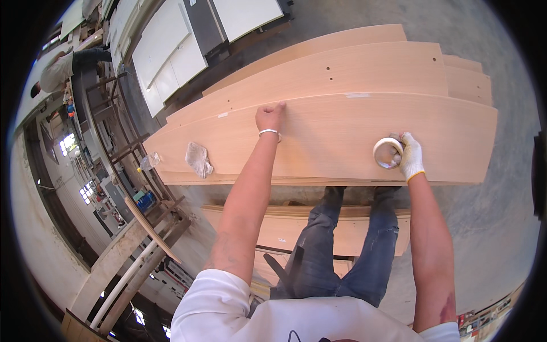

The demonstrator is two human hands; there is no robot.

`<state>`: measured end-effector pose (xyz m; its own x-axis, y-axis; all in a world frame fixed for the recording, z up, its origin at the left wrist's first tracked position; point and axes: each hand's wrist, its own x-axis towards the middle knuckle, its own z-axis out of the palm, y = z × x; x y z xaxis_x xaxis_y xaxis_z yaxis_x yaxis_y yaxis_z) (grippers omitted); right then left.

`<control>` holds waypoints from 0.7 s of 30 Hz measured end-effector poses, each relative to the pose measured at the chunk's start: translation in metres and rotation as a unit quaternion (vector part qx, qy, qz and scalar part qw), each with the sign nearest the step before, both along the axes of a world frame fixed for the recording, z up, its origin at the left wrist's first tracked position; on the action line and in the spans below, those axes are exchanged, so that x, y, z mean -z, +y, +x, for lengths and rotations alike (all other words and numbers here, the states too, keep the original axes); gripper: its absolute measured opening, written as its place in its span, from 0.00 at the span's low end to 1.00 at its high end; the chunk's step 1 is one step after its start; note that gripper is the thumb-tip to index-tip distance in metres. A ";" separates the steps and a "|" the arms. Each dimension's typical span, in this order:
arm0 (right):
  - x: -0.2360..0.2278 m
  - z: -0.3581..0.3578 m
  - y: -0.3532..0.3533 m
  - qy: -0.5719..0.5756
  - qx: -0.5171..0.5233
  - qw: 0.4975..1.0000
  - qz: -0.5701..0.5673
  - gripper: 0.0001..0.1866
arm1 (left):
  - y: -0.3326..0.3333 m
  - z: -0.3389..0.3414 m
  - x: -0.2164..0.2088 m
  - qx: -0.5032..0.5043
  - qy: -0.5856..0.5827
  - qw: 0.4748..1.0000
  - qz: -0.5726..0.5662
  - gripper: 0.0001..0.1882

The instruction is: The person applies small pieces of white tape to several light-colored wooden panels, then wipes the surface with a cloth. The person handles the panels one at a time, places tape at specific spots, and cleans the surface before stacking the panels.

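Observation:
A long light wood-grain panel lies across the top of a stack in front of me. At its far edge is my bare left hand, a white band round the wrist. Its fingers are curled in; whatever they may pinch there is hidden. My right hand, in a white work glove, grips a roll of tape over the panel's right part. Pale strips of tape lie along the far edge. To the left, a crumpled whitish glove or rag rests on the panel.
More wood-grain panels with small dark holes stick out beyond the top one. Other panels are stacked below, around my legs. A clear plastic bottle sits at the left end. A metal frame and another person are farther left.

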<state>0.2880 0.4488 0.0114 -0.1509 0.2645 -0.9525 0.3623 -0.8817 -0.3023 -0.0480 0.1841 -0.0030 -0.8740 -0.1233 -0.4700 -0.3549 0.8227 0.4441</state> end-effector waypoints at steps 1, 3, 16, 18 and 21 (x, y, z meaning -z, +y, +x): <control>0.000 0.000 0.000 -0.004 0.011 1.000 -0.013 0.22 | 0.001 -0.001 -0.002 0.021 0.003 1.000 -0.014 0.28; 0.000 0.000 0.000 0.011 -0.006 1.000 0.001 0.22 | 0.004 -0.002 -0.005 0.051 -0.008 0.998 -0.048 0.30; 0.003 0.008 -0.003 0.130 -0.038 0.991 -0.010 0.21 | -0.033 -0.046 0.038 0.010 -0.058 0.993 -0.098 0.28; 0.009 0.011 -0.007 0.128 -0.049 0.991 -0.001 0.20 | -0.032 -0.047 0.038 -0.053 -0.083 0.992 -0.082 0.26; 0.020 0.014 -0.010 0.187 -0.156 0.959 0.143 0.17 | -0.010 -0.011 0.035 -0.245 -0.023 0.969 0.011 0.22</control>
<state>0.3021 0.4393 -0.0087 -0.5819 0.3937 -0.7116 0.4148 -0.6089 -0.6761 -0.0586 0.1746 -0.0375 -0.6906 -0.5076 -0.5152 -0.7209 0.5401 0.4342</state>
